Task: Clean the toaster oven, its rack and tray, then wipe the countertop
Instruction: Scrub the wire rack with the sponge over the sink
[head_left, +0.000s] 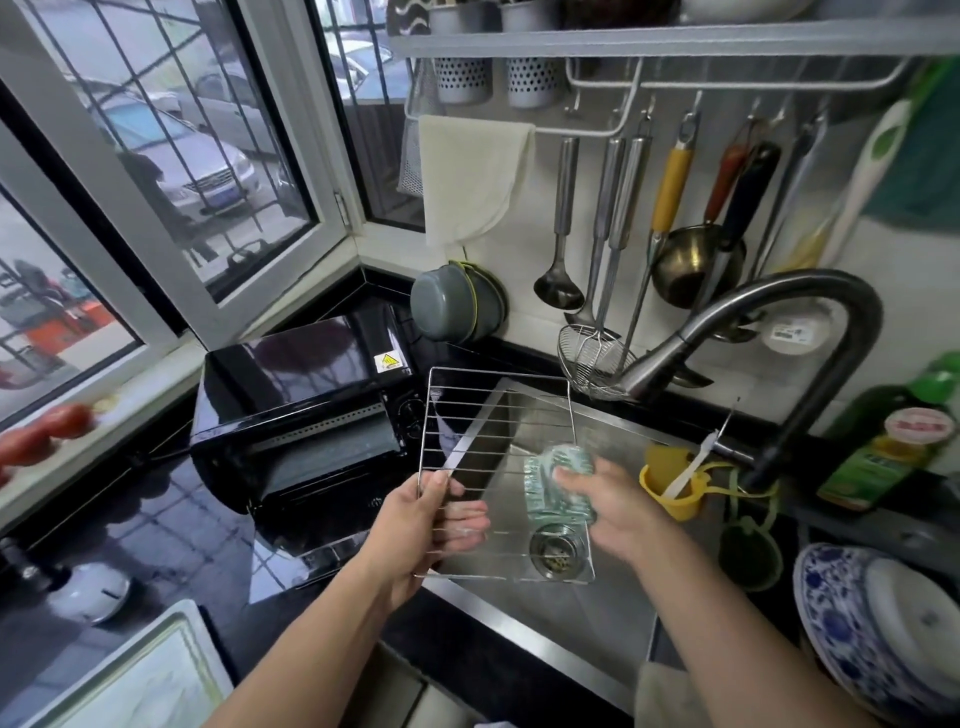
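Steel wire rack (498, 467) is held over the sink (571, 613), tilted, just right of the black toaster oven (301, 415) with its door open on the dark countertop (171, 530). Left hand (436, 525) grips the rack's near left edge. Right hand (608, 504) clasps a green-white sponge (558, 483) against the wires. Faucet (753, 332) arches above.
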